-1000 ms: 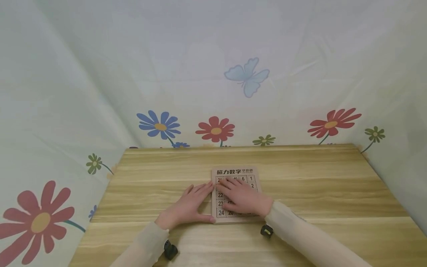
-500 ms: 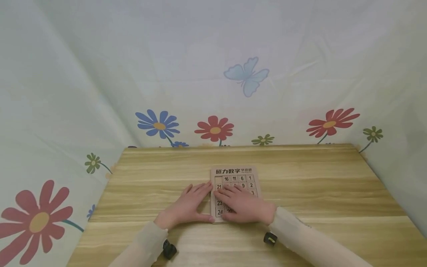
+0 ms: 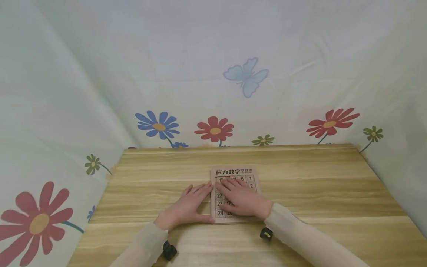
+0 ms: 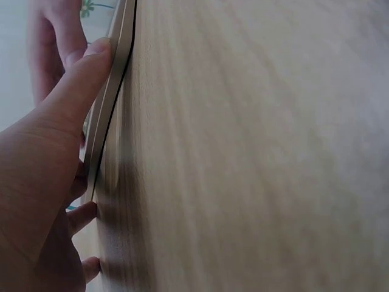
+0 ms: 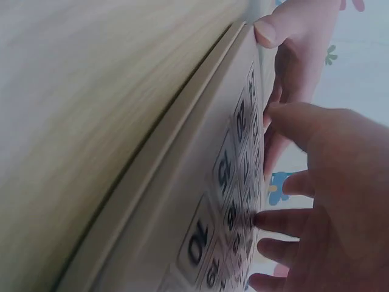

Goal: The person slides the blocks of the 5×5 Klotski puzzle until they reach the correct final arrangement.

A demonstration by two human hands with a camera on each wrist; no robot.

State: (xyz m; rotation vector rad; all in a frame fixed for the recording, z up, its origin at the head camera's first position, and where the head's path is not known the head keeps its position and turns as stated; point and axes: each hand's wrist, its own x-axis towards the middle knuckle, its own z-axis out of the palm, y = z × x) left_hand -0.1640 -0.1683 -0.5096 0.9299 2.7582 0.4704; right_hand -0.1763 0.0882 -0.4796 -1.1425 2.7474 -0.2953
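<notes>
Number puzzle board (image 3: 230, 220), one, flat on the table (image 3: 160, 167), beneath the right hand (image 3: 247, 199) and against the left hand (image 3: 186, 207). Beyond the right fingertips we read the heading (image 3: 228, 172) 磁力数字 with smaller 华容道; its tiny Latin line we cannot make out. Tiles (image 3: 220, 213): 11, 6, 1 past those fingertips; 22, 24 between the hands; 10, 15 at the right palm's near side. Left hand: spread, thumb and fingertips touching the board's edge. Right hand: fingers extended over tiles, grasping nothing.
</notes>
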